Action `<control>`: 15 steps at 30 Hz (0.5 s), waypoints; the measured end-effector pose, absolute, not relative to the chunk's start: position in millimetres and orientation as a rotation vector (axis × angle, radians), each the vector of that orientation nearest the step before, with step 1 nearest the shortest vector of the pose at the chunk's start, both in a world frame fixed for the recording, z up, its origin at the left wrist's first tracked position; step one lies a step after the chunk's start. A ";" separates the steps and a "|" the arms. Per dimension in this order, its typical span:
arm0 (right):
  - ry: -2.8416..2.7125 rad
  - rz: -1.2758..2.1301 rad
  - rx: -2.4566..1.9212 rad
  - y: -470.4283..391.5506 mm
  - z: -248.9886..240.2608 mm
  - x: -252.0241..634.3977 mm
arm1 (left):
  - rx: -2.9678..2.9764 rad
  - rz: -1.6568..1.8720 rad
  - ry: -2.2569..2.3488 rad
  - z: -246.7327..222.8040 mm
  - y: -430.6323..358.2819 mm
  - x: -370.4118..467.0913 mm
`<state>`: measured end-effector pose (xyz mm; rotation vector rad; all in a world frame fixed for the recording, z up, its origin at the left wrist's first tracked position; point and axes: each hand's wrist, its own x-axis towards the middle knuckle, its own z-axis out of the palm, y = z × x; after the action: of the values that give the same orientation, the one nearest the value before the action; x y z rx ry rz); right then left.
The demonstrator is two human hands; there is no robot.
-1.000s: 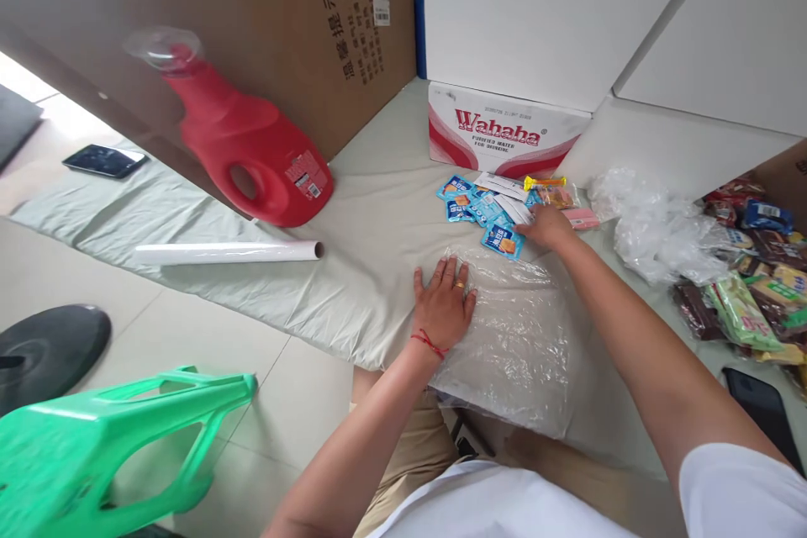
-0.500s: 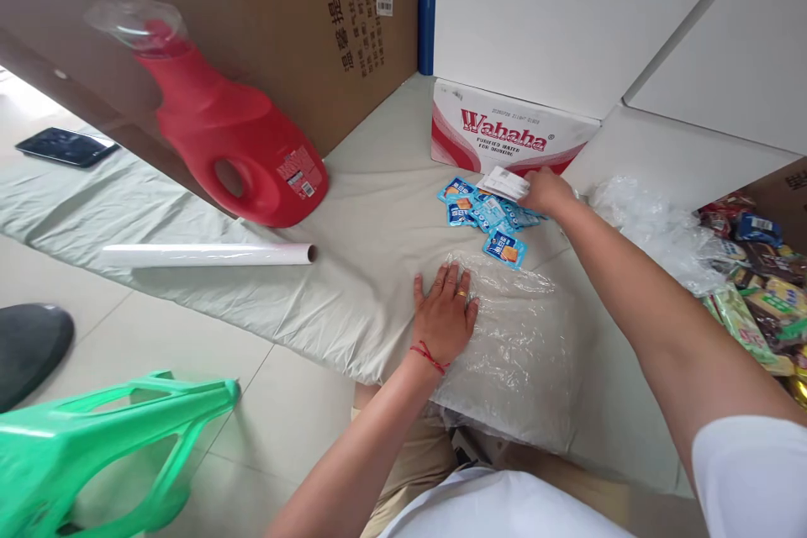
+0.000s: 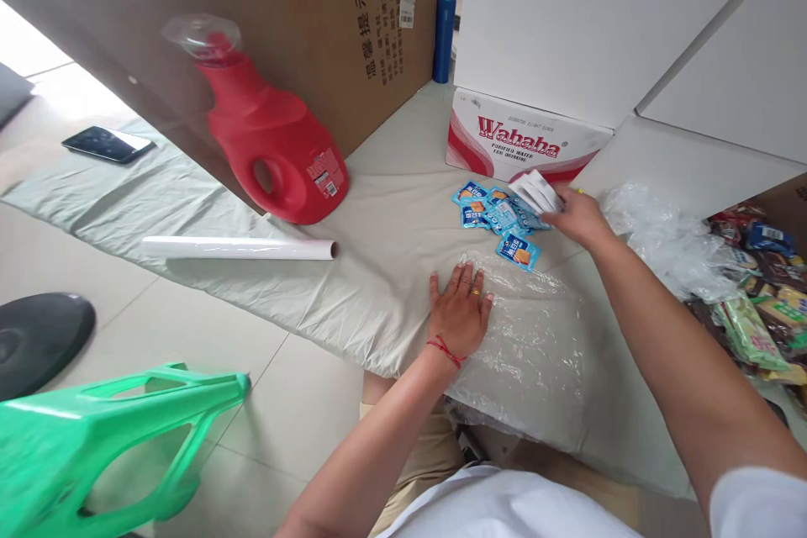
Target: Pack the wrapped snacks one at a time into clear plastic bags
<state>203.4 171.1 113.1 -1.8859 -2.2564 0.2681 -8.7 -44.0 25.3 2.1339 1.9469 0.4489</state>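
My left hand point(image 3: 460, 315) lies flat with its fingers spread on a sheet of clear plastic film point(image 3: 535, 353), which is stretched over the cloth-covered surface. A gold ring and a red string bracelet are on it. My right hand point(image 3: 577, 214) is closed around a small bundle of white printed packets point(image 3: 535, 192), held tilted at the right end of a pile of blue snack packets point(image 3: 503, 210). Closer to my left hand, one blue snack packet point(image 3: 518, 251) lies at the film's far edge. I cannot make out the print on the white packets.
Behind the packets stands a Wahaha water carton point(image 3: 523, 139). To the left are a red detergent jug point(image 3: 277, 143), a white roll point(image 3: 239, 248), a phone point(image 3: 108, 144) and a green stool point(image 3: 126, 429). Crumpled plastic point(image 3: 661, 239) and assorted snacks point(image 3: 756, 311) lie to the right.
The view has shifted, moving the scene rightward in the picture. My right hand has tilted the white bundle more steeply. My left hand still rests on the film.
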 end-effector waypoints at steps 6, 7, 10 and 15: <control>-1.807 1.188 -1.721 30.0 104.4 270.4 | 2.045 0.514 1.928 28.5 -42.1 -11.0; -1.853 1.264 -1.706 10.4 102.6 272.6 | 2.026 0.517 1.921 29.5 -41.8 -11.8; -2.124 1.246 -1.654 -30.0 99.2 261.7 | 1.977 0.532 1.900 33.1 -41.5 -14.5; -2.465 0.903 -1.569 -47.6 91.3 221.6 | 1.892 0.612 1.867 37.0 -42.9 -17.2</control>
<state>221.6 -47.6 91.3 -1.5689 -2.4650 0.9026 -17.2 -42.9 37.0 1.8916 1.8670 0.6121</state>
